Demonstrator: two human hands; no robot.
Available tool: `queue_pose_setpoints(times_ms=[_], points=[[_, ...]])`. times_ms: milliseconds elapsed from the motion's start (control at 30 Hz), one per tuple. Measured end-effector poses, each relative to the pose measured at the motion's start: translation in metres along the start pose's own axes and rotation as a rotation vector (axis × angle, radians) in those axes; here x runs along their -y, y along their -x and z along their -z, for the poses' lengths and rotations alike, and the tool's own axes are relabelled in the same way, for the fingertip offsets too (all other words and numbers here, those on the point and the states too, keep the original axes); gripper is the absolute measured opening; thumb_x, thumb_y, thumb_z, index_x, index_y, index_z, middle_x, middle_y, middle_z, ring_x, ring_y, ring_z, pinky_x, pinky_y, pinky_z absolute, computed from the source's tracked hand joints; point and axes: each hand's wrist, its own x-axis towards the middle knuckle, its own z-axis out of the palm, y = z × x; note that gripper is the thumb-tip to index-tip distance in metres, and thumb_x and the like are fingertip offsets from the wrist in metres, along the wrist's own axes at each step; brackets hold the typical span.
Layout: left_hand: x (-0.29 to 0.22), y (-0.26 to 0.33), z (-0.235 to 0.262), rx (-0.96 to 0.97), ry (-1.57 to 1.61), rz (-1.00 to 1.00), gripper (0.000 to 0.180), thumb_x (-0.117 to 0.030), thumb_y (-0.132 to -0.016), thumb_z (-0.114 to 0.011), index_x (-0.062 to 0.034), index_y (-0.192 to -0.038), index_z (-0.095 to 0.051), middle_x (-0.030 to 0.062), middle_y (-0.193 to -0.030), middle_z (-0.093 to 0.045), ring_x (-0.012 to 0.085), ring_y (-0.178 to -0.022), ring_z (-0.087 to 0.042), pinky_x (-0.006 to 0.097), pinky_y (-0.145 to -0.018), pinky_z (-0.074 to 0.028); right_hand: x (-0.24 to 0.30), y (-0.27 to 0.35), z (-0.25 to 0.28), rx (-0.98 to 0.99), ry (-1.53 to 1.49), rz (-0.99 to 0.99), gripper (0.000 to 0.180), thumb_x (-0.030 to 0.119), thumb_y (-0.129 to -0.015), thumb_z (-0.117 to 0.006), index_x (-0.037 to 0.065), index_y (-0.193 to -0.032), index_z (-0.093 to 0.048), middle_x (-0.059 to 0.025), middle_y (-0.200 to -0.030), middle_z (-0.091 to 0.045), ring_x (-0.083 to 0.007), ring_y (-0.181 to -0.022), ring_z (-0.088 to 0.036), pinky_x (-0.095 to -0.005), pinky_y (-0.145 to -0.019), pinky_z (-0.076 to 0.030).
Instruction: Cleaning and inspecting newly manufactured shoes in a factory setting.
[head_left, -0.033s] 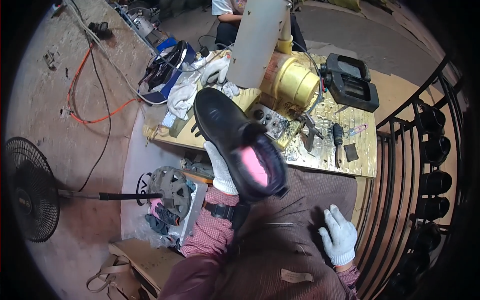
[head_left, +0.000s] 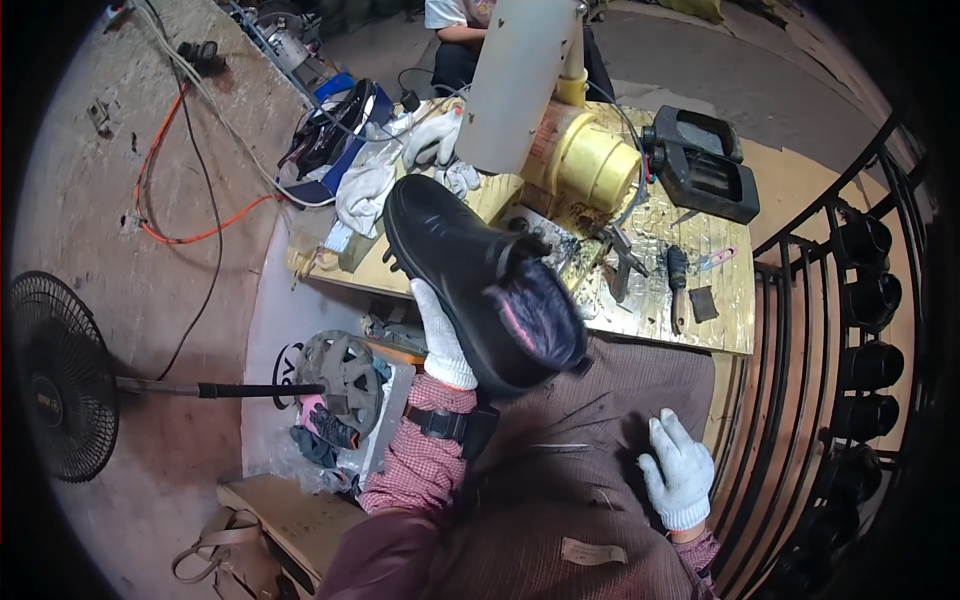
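A black ankle boot (head_left: 450, 262) with a dark furry lining is held up in front of the workbench, toe pointing to the far left. My left hand (head_left: 442, 338), in a white knit glove, is closed around its underside; most of the fingers are hidden behind the boot. A strip of pink shows inside the boot opening. On my lap to the right lies my right hand (head_left: 679, 470), also white-gloved, fingers a little apart and holding nothing.
A yellow machine (head_left: 590, 165) with a wide grey pipe (head_left: 520, 85) stands on the workbench (head_left: 640, 325). A screwdriver (head_left: 677, 285) and black containers (head_left: 705, 185) lie to its right. A black metal rack (head_left: 800, 300) is at right, a fan (head_left: 65, 375) at left. Someone sits beyond.
The boot has tilted in my left hand, so its opening shows more of the furry lining and less of the pink inside. My right hand has stayed put.
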Motion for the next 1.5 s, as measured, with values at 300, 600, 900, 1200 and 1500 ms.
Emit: queue_pose_setpoints(times_ms=[300, 600, 900, 1200, 1500], points=[[-0.039, -0.049, -0.07, -0.505, -0.572, -0.339, 0.109, -0.054, -0.095, -0.071, -0.0116, -0.167, -0.003, 0.0124, -0.166, -0.03, 0.0303, -0.144, -0.04, 0.043, -0.118, -0.037, -0.008, -0.008, 0.002, -0.006, 0.079, 0.043, 0.051, 0.027, -0.085, -0.074, 0.006, -0.13, -0.066, -0.0208, -0.134, -0.065, -0.0345, -0.087, -0.071, -0.0414, -0.073, -0.055], [-0.051, -0.076, -0.119, -0.441, -0.778, -0.524, 0.108, -0.04, -0.096, -0.074, -0.0092, -0.167, 0.0, 0.0156, -0.165, -0.031, 0.0293, -0.144, -0.04, 0.041, -0.116, -0.039, -0.006, -0.022, 0.006, 0.046, 0.054, 0.072, 0.048, 0.026, -0.086, -0.072, 0.006, -0.129, -0.066, -0.0177, -0.131, -0.066, -0.0308, -0.086, -0.07, -0.0403, -0.072, -0.054], [-0.042, -0.05, -0.099, -0.435, -0.575, -0.427, 0.113, -0.042, -0.094, -0.076, -0.0112, -0.167, 0.005, 0.014, -0.166, -0.028, 0.0319, -0.145, -0.038, 0.045, -0.115, -0.041, 0.016, -0.101, 0.015, -0.086, -0.067, 0.31, 0.059, 0.016, -0.088, -0.073, 0.003, -0.144, -0.057, -0.0172, -0.132, -0.067, -0.0323, -0.104, -0.068, -0.0394, -0.086, -0.052], [-0.014, 0.005, -0.091, -0.586, -0.567, -0.225, 0.117, -0.05, -0.091, -0.076, -0.0039, -0.166, 0.001, 0.0191, -0.166, -0.029, 0.0318, -0.149, -0.033, 0.041, -0.122, -0.027, 0.09, -0.211, -0.02, -0.329, -0.059, 0.737, 0.03, 0.014, -0.085, -0.059, 0.009, -0.114, -0.065, -0.0096, -0.101, -0.065, -0.0271, -0.094, -0.063, -0.039, -0.08, -0.052], [-0.047, 0.003, -0.048, -0.584, -0.506, -0.359, 0.116, -0.051, -0.09, -0.077, -0.0055, -0.167, -0.003, 0.018, -0.163, -0.033, 0.0303, -0.142, -0.041, 0.042, -0.115, -0.039, -0.001, -0.061, -0.02, 0.195, -0.144, 0.314, 0.011, 0.016, -0.085, -0.073, 0.012, -0.095, -0.069, -0.0052, -0.086, -0.071, -0.0281, -0.079, -0.067, -0.0412, -0.073, -0.052]])
